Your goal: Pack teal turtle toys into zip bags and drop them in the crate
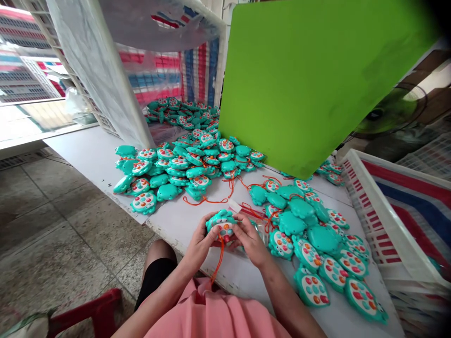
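Note:
Between my two hands is a teal toy [224, 226] with a white face of orange, red and teal buttons, shaped like a small animal. My left hand [207, 234] grips its left side, thumb on the button face. On the other side my right hand [248, 237] holds it too, thumb near the buttons. An orange cord [219, 263] hangs from the toy towards my lap. Just beyond my right hand, a clear plastic bag [259, 230] lies on the white table [169, 213], partly hidden. More orange cords [230, 188] lie loose behind the toy.
A large heap of the same toys [179, 162] spills from a lined crate [134, 94] at the back left. Another pile of toys [306, 220] covers the right side. A green board [299, 80] stands behind. A white basket [373, 225] is at right, a red stool [95, 310] lower left.

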Demonstrator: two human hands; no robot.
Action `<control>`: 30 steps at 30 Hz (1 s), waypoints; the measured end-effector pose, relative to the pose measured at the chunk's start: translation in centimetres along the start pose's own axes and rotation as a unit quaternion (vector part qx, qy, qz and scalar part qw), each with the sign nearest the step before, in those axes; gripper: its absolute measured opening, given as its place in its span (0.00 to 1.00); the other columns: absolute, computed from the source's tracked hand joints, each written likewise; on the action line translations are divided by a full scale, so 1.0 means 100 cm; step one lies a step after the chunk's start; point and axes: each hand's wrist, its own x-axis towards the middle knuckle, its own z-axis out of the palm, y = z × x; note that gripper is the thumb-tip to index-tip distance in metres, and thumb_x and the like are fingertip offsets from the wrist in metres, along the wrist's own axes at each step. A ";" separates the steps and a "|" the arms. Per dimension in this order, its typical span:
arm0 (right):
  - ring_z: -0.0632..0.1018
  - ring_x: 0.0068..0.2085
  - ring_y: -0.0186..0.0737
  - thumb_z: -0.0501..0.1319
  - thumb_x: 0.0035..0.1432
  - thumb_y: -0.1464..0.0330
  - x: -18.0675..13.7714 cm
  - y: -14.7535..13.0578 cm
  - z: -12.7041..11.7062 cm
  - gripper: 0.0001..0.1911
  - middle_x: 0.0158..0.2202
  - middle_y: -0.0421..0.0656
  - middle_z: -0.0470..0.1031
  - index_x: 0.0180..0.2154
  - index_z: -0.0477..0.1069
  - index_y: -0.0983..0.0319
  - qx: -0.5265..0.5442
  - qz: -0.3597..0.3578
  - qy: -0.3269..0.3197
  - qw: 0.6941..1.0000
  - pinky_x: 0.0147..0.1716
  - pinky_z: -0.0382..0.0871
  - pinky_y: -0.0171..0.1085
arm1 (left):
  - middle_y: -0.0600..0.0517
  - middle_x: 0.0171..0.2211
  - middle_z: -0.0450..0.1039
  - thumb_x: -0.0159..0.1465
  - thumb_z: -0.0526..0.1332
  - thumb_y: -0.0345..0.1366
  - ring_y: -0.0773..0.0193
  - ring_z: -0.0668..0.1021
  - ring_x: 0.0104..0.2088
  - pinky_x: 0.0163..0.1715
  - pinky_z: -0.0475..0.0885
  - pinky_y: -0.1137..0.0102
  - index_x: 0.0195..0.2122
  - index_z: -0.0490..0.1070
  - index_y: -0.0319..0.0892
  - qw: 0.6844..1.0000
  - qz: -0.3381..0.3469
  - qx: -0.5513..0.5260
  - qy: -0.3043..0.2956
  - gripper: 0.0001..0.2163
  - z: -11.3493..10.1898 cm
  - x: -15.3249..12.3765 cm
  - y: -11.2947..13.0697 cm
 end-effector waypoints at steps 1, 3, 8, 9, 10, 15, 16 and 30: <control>0.78 0.32 0.40 0.58 0.60 0.55 0.000 0.000 0.000 0.17 0.35 0.40 0.73 0.48 0.64 0.54 0.002 0.008 0.005 1.000 0.26 0.76 0.38 | 0.46 0.51 0.69 0.64 0.56 0.48 0.56 0.76 0.42 0.37 0.77 0.63 0.59 0.56 0.47 1.000 -0.010 -0.022 0.008 0.24 0.000 -0.001 -0.001; 0.77 0.30 0.40 0.58 0.60 0.55 0.000 0.001 0.001 0.17 0.34 0.40 0.72 0.48 0.65 0.54 0.001 0.015 0.010 1.000 0.23 0.75 0.38 | 0.46 0.53 0.67 0.64 0.55 0.49 0.56 0.76 0.42 0.36 0.77 0.64 0.60 0.55 0.48 0.999 -0.012 -0.041 0.012 0.25 0.000 -0.002 -0.003; 0.77 0.31 0.41 0.60 0.58 0.54 -0.003 0.001 0.002 0.24 0.37 0.42 0.73 0.54 0.65 0.52 0.035 0.016 0.014 0.999 0.24 0.75 0.39 | 0.46 0.54 0.67 0.60 0.62 0.46 0.56 0.75 0.46 0.43 0.75 0.66 0.61 0.54 0.47 1.000 0.027 0.015 -0.002 0.30 -0.001 -0.003 -0.004; 0.77 0.30 0.41 0.60 0.58 0.54 -0.004 0.001 0.003 0.24 0.36 0.43 0.74 0.55 0.65 0.52 0.039 0.017 0.013 0.999 0.24 0.75 0.39 | 0.46 0.51 0.68 0.61 0.61 0.46 0.57 0.76 0.42 0.38 0.76 0.66 0.61 0.54 0.47 1.000 0.021 0.022 -0.009 0.29 -0.001 -0.002 -0.004; 0.77 0.29 0.41 0.60 0.58 0.54 -0.004 0.002 0.003 0.25 0.36 0.43 0.74 0.56 0.65 0.52 0.041 0.019 0.010 0.999 0.23 0.75 0.40 | 0.46 0.49 0.68 0.62 0.60 0.47 0.59 0.77 0.37 0.33 0.77 0.67 0.61 0.53 0.48 1.000 0.010 0.022 -0.017 0.28 -0.001 -0.002 -0.004; 0.77 0.28 0.41 0.59 0.59 0.53 -0.006 0.004 0.005 0.23 0.39 0.44 0.74 0.54 0.65 0.51 0.049 0.026 0.009 0.998 0.21 0.75 0.40 | 0.47 0.45 0.70 0.58 0.65 0.45 0.63 0.77 0.29 0.24 0.76 0.69 0.62 0.49 0.49 0.999 -0.010 -0.001 -0.044 0.34 0.004 -0.002 -0.004; 0.77 0.29 0.41 0.59 0.59 0.53 -0.006 0.003 0.005 0.22 0.40 0.44 0.74 0.54 0.66 0.51 0.048 0.025 0.012 0.998 0.22 0.75 0.40 | 0.47 0.46 0.70 0.55 0.68 0.43 0.62 0.78 0.31 0.27 0.76 0.69 0.62 0.48 0.48 0.999 -0.007 -0.002 -0.042 0.38 0.005 -0.002 -0.004; 0.77 0.25 0.39 0.56 0.60 0.51 -0.010 0.005 0.008 0.25 0.36 0.42 0.75 0.57 0.59 0.51 0.031 0.043 -0.023 0.998 0.21 0.74 0.38 | 0.47 0.54 0.67 0.65 0.55 0.47 0.56 0.73 0.48 0.49 0.69 0.63 0.63 0.53 0.48 0.996 0.039 0.083 -0.004 0.26 -0.004 0.000 -0.010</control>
